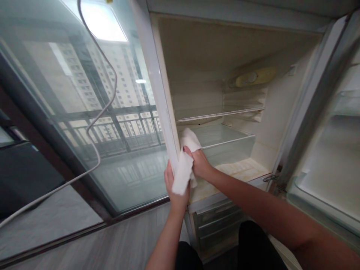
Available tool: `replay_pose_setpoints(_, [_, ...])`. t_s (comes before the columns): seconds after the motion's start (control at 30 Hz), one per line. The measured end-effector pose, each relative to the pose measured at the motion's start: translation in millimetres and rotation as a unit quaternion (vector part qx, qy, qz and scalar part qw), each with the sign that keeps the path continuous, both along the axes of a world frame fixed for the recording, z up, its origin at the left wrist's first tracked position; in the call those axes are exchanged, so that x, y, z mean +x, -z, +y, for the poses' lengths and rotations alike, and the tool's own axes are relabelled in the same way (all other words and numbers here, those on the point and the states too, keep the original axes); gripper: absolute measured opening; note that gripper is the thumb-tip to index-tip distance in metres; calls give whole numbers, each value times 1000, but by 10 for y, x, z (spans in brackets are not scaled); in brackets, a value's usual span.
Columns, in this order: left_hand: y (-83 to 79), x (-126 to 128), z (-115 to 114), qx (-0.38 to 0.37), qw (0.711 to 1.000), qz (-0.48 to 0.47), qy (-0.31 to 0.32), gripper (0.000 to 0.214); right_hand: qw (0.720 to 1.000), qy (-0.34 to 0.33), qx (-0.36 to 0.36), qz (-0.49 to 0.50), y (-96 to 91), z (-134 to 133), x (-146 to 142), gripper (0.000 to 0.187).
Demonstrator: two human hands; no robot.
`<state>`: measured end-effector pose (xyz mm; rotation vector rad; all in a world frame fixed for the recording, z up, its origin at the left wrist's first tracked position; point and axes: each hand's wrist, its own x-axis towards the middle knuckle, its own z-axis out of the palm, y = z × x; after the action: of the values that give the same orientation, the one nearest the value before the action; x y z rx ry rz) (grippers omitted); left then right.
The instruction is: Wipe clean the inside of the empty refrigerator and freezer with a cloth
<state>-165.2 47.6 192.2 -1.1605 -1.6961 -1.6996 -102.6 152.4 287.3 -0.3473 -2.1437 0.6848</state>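
A white cloth [184, 165] lies pressed against the left front edge [161, 97] of an open refrigerator. My right hand [200, 162] is closed on the cloth's upper part, fingers curled over it. My left hand [174, 185] sits just below, its palm behind the cloth's hanging lower end and its fingers wrapped round the fridge edge. The fridge interior [213, 75] is bare, with glass shelves [222, 140] and a stained floor panel.
The fridge door [332, 150] stands open at the right. A large glass window [84, 112] fills the left, with a grey cable [95, 123] hanging across it. Drawers [216, 221] sit below the fridge compartment. My dark-clothed knees show at the bottom.
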Motion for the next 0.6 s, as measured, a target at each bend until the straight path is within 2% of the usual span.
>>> replay_pose_setpoints(0.03, [-46,17,-14,2,1000,3,-10,72,996,42,42,-68,-42,129,6,50])
replay_pose_setpoints(0.1, [-110,41,-31,10,1000,9,-28,72,960,110,145,-213,-136,355,-33,51])
replay_pose_setpoints(0.17, [-133,53,-32,13,999,16,-38,70,911,121,225,-323,-221,499,-141,56])
replay_pose_setpoints(0.23, [-128,57,-25,15,999,15,-40,71,878,107,256,-391,-294,558,-294,62])
replay_pose_setpoints(0.3, [-118,59,-17,16,999,12,-43,71,859,97,260,-430,-363,571,-457,62])
replay_pose_setpoints(0.4, [-120,65,-15,15,999,3,-50,72,833,69,288,-467,-456,604,-668,44])
replay_pose_setpoints(0.47, [-132,72,-21,8,999,0,-52,72,818,47,307,-485,-494,671,-776,41])
replay_pose_setpoints(0.6, [-146,85,-40,-6,999,-7,-51,75,814,30,318,-485,-494,875,-959,42])
